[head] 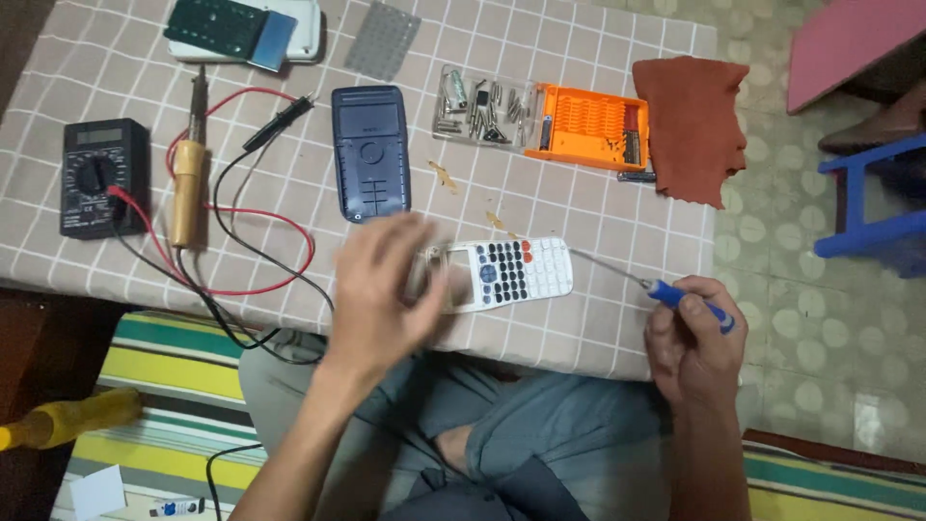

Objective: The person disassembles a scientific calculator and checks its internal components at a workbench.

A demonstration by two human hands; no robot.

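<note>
Both forearms reach up over the checked surface. Blurred, the left hand curls loosely over the near end of a white calculator front, which lies flat at the surface's front edge, keys up, stretching rightward from under the fingers. Well apart to its right, the right hand pinches a blue-handled screwdriver, its thin shaft pointing toward the calculator.

Your left hand and right hand are bare, with no gloves, rings or watch, and your forearms carry no sleeves. You wear grey-blue cloth trousers, creased over your crossed legs.
</note>
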